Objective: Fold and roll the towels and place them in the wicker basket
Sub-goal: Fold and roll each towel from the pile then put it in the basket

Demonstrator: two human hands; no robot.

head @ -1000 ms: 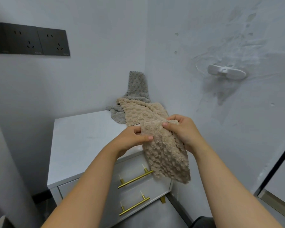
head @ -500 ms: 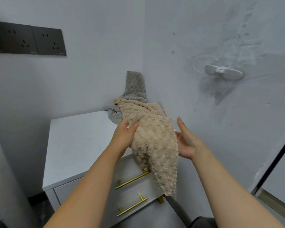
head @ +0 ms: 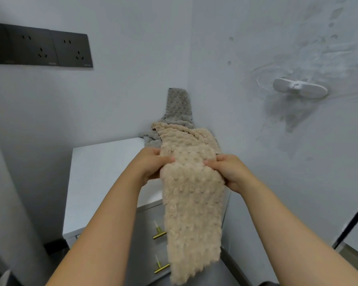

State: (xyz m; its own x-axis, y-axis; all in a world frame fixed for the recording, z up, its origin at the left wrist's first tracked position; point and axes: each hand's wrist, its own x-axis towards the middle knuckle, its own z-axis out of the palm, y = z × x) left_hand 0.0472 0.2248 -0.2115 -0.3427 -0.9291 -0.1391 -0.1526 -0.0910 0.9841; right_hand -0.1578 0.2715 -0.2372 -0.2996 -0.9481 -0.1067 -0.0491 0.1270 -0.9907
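Currently, the left hand [head: 151, 166] and the right hand [head: 229, 172] are both pinching the beige towel [head: 192, 199], with thumbs on its near face and the other fingers curling behind it. The towel is hanging from this grip toward 6 o'clock, past the front edge of the white dresser [head: 103, 172]. Its upper end is lying on the dresser top at 12 o'clock, overlapping the grey towel [head: 178, 106], which is leaning in the wall corner. Print on the black wall sockets [head: 50, 48] at 10 o'clock is showing too small to read. The hanging towel is partly covering the brass handles [head: 159, 234]. Bare dresser top is lying at 9 o'clock of the hands.
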